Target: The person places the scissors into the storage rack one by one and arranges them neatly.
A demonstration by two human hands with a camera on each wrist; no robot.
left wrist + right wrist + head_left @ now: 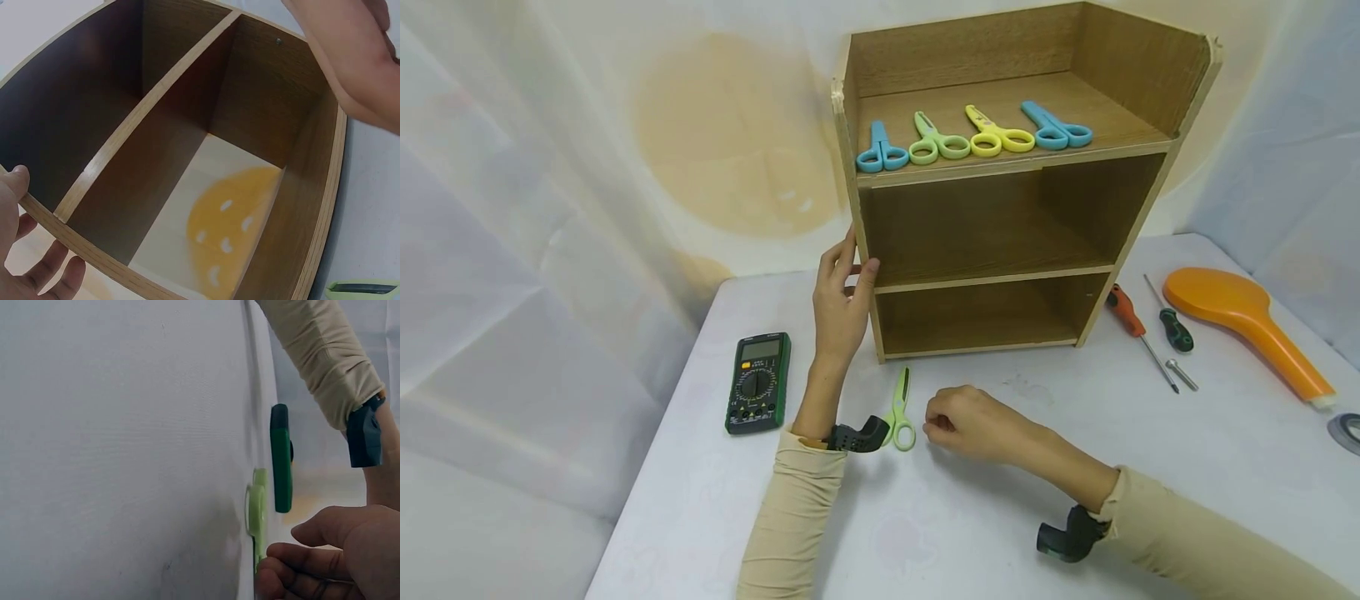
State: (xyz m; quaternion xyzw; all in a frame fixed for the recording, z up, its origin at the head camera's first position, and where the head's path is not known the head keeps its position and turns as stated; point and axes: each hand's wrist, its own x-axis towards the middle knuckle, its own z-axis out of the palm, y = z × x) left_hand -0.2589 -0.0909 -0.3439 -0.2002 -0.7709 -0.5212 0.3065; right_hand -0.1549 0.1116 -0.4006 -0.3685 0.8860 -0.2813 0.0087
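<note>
My left hand (841,317) grips the left side of a wooden shelf unit (962,54). Its thumb lies at the front edge, and the fingers are on the outer face of the side panel, as the left wrist view shows. Light green scissors (899,404) lie on the table below the unit, their handles partly behind my left wrist camera. Just right of them is my right hand (973,423), fingers loosely curled, with nothing visible in it. Along the top shelf's front edge lie blue scissors (880,152), green scissors (934,140), yellow scissors (996,136) and another blue pair (1054,129).
A green-cased multimeter (758,383) lies left of my left forearm. To the right are a red-handled screwdriver (1126,310), a dark-handled screwdriver (1176,330), a bolt (1182,375), an orange paddle-shaped object (1225,302) and a grey tape roll (1341,432). Cloth hangs behind the table.
</note>
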